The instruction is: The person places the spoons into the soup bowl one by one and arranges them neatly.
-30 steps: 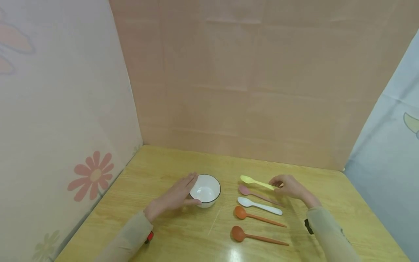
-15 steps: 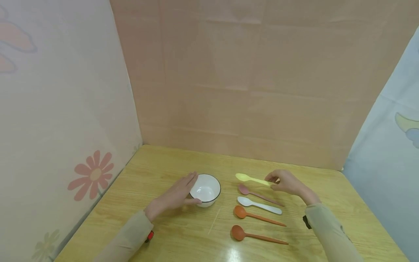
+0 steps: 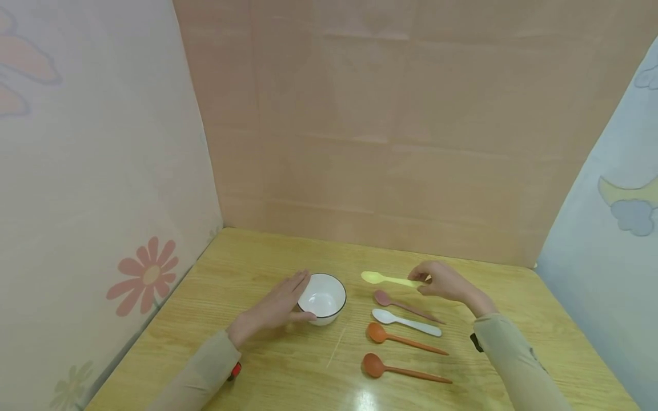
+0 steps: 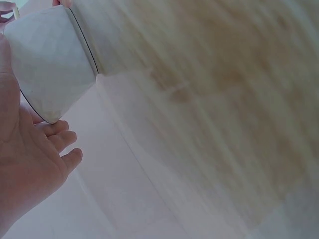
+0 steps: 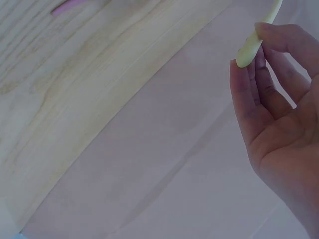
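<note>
In the head view my left hand [image 3: 275,302] holds the left side of a white bowl [image 3: 323,299] with a dark rim, thumb at the front and fingers at the back. The left wrist view shows the bowl [image 4: 55,59] between thumb and fingers. My right hand [image 3: 447,282] pinches the handle end of a yellow spoon [image 3: 385,279], its head pointing left towards the bowl. In the right wrist view, the spoon's handle end [image 5: 249,52] sits between thumb and fingertips.
Below the yellow spoon lie a pink spoon [image 3: 406,306], a white spoon [image 3: 406,322], an orange spoon [image 3: 406,341] and a brownish-orange spoon [image 3: 406,372], roughly in a column. They rest on a wooden table [image 3: 288,377]. Fabric walls [image 3: 385,142] stand around it.
My right hand has moved left and slightly away from me, carrying the yellow spoon nearer the bowl. The left hand and the bowl have stayed in place.
</note>
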Available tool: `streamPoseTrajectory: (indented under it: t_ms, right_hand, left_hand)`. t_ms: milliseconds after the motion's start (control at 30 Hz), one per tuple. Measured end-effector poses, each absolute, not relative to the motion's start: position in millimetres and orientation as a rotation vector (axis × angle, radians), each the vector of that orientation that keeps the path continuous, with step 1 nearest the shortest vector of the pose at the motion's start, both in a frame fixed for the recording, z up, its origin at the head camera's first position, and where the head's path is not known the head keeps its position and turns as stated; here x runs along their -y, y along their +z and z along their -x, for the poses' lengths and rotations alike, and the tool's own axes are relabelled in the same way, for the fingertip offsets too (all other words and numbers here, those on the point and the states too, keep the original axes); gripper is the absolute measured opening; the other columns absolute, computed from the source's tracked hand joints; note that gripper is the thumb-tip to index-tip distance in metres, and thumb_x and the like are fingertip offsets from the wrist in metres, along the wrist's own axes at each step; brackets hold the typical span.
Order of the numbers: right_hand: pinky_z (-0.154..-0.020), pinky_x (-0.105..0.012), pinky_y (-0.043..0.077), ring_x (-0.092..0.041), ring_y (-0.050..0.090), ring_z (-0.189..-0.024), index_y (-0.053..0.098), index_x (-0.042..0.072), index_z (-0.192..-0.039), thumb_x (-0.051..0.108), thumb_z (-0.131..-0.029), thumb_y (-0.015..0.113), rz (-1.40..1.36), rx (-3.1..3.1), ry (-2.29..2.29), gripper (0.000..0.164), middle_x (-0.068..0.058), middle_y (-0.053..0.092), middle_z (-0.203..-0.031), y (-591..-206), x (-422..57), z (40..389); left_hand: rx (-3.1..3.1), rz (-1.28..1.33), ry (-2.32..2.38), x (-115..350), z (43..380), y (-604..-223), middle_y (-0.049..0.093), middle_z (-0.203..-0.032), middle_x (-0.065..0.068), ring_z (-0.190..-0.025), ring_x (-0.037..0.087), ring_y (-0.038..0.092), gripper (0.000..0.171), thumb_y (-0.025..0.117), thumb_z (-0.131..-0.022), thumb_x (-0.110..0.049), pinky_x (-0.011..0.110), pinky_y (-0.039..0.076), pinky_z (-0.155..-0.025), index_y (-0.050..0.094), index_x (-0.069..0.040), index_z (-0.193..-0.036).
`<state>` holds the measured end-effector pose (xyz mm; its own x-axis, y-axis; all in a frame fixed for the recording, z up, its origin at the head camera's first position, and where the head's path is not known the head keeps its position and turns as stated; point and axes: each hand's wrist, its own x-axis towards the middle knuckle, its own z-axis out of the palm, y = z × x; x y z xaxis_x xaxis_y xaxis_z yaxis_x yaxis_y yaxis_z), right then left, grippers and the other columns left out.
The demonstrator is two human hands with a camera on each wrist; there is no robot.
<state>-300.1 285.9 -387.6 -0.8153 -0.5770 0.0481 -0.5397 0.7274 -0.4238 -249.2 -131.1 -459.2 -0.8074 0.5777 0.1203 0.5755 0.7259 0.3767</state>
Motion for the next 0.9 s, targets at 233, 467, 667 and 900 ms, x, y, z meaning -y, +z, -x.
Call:
streamPoseTrajectory:
  t_ms: [233,467,667,900]
  right_hand:
    - [-0.081,-0.038,0.06,-0.022,0.066,-0.094,0.072,0.004,-0.106,0.001,-0.083,0.07,0.962,-2.854,-0.629,0.023,-0.007,0.072,-0.103,-383,-276,298]
    - [-0.081,-0.041,0.06,-0.025,0.067,-0.094,0.072,0.004,-0.106,0.0,-0.083,0.07,1.037,-2.833,-0.61,0.023,-0.009,0.072,-0.103,-373,-263,296]
    - [-0.082,-0.039,0.061,-0.023,0.066,-0.093,0.072,0.004,-0.106,0.001,-0.083,0.071,1.058,-2.827,-0.579,0.022,-0.009,0.071,-0.104,-369,-253,295]
    - [-0.082,-0.038,0.06,-0.023,0.066,-0.094,0.072,0.005,-0.104,-0.001,-0.082,0.071,1.081,-2.817,-0.555,0.023,-0.008,0.071,-0.103,-367,-241,293]
  left_hand:
    - [-2.908,-0.971,0.636,131,249,-458,0.019,-0.164,0.023,-0.153,0.039,0.02,0.097,0.059,-0.093,-0.058,0.057,0.023,-0.124,0.018,0.004,-0.156]
    - [-2.915,-0.965,0.63,131,249,-457,0.019,-0.164,0.024,-0.153,0.04,0.019,0.097,0.06,-0.092,-0.057,0.056,0.022,-0.124,0.019,0.005,-0.156]
    - [-2.931,-0.971,0.613,131,250,-456,0.021,-0.163,0.023,-0.153,0.041,0.02,0.098,0.06,-0.091,-0.058,0.057,0.022,-0.124,0.021,0.005,-0.155]
    - [-2.972,-0.946,0.511,131,252,-459,0.023,-0.164,0.021,-0.153,0.039,0.021,0.099,0.058,-0.09,-0.063,0.055,0.023,-0.124,0.023,0.003,-0.156]
